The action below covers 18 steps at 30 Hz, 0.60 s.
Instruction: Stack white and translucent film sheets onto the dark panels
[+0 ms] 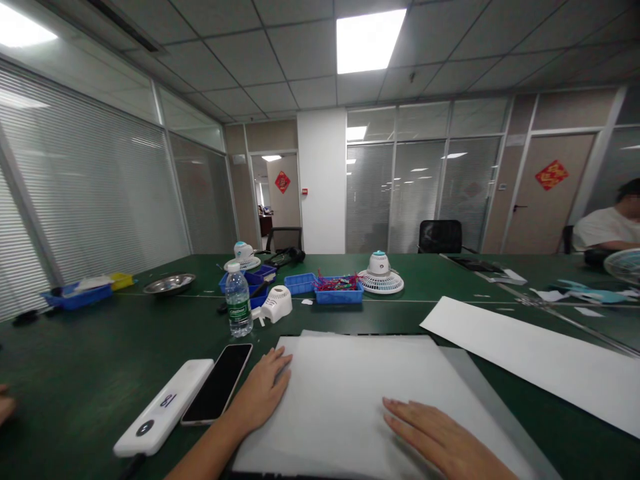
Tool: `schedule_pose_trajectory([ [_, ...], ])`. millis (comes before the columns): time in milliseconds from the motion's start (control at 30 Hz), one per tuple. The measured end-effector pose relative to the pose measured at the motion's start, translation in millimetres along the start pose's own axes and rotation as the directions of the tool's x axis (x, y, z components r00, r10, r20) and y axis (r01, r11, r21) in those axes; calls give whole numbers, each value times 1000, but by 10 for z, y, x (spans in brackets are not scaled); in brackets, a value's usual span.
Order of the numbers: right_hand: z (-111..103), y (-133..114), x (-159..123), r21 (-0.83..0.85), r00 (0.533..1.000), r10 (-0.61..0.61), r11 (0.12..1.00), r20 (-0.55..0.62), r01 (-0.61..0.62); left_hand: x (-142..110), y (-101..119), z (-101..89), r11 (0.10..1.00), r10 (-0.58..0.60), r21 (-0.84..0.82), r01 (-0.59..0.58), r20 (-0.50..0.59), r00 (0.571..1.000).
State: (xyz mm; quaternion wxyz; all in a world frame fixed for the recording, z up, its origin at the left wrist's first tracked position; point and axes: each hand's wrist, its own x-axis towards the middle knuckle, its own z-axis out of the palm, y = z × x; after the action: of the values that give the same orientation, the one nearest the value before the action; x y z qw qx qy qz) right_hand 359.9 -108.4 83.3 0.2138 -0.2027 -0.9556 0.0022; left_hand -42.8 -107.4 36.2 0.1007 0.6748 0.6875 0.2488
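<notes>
A large white sheet (345, 380) lies flat in front of me on the green table, with the edges of other sheets showing under it at the back and right. My left hand (265, 387) rests on its left edge, fingers stretched and slightly spread. Lower right on the same sheet, my right hand (435, 433) lies flat with fingers extended. Neither hand holds anything. Just left of my left hand are a phone (219, 385) with a dark screen and a white power bank (165, 407) with a cable.
Beyond the sheet stand a water bottle (239, 300), a white fan housing (277, 304), a blue tray (339, 295) of red wires and a fan part (381, 275). A long white board (540, 360) lies right. Another person (610, 223) sits far right; someone's fingers show at the left edge.
</notes>
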Motion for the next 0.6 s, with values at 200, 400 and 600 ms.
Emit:
schedule_pose_trajectory([
  [200, 166, 502, -188, -199, 938, 346, 919, -12, -342, 14, -6, -22, 1000, -8, 23, 7, 34, 999],
  [400, 266, 673, -259, -98, 923, 383, 921, 38, -378, -14, 35, -62, 999, -48, 23, 47, 37, 998],
  [600, 253, 1139, -446, -110, 940, 341, 933, -22, -341, -54, 97, -112, 999, -51, 19, 50, 53, 997],
])
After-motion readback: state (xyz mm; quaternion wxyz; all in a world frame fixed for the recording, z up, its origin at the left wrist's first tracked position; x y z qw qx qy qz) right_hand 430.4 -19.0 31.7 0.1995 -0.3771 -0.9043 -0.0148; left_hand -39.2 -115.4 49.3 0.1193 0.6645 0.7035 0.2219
